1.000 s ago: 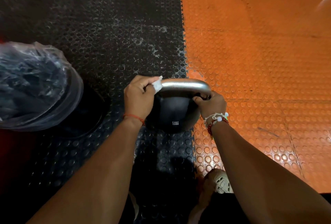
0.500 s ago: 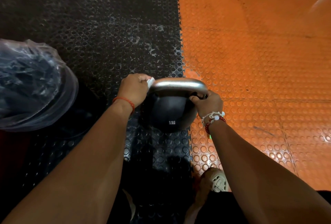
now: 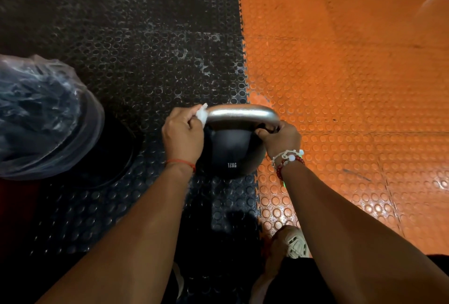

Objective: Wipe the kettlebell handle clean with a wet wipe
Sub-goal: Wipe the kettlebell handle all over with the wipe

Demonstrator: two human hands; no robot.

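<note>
Studded rubber lies underfoot in the head view: a black mat (image 3: 145,36) on the left, an orange mat (image 3: 340,73) on the right, with the kettlebell (image 3: 228,150) standing right on their seam. We see the left hand (image 3: 182,136), its fingers (image 3: 187,115) curled round the wet wipe (image 3: 201,114), pressing it on the left end of the steel handle (image 3: 240,113). The right hand (image 3: 281,137) grips the handle's right end; we judge this steadies the bell against the rubbing. Between the hands the bar lies bare, so the wipe has open room to slide rightward. A plastic-wrapped bundle (image 3: 41,114) sits nearby on the left, apart from the bell. A shoe (image 3: 296,243) is planted behind it.
</note>
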